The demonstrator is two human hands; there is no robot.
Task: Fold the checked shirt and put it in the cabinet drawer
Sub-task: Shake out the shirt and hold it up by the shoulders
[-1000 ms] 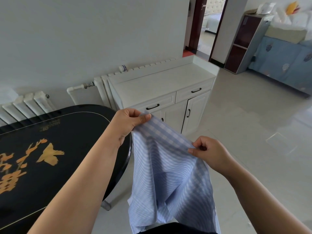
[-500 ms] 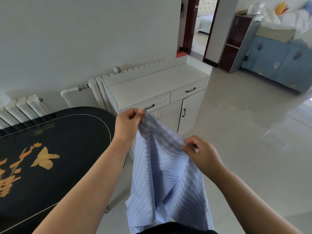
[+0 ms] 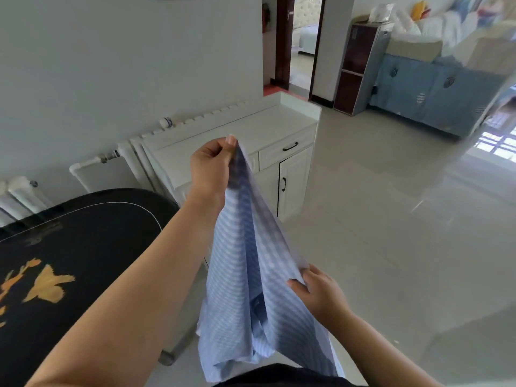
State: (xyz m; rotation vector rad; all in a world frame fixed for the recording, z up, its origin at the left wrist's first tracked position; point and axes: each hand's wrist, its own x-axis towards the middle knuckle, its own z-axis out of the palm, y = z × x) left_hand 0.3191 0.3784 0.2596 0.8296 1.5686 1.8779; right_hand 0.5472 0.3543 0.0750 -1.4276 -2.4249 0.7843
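Shirt stretched between the hands, not yet folded

The left hand (image 3: pixel 212 166) had risen, pinching the shirt (image 3: pixel 245 275); the right hand (image 3: pixel 318 296), now below it, pinched the other edge. The cabinet (image 3: pixel 223 143) drawer beyond stayed closed.

One blue-and-white checked cotton shirt (image 3: pixel 245 275), centre of the frame; two bare hands, the left hand (image 3: pixel 213 166) at centre and the right hand (image 3: pixel 318 294) lower right; one white wooden cabinet (image 3: pixel 223 135) at centre, with one visible black drawer handle (image 3: pixel 290 146); one black lacquered oval table (image 3: pixel 83 233), lower left
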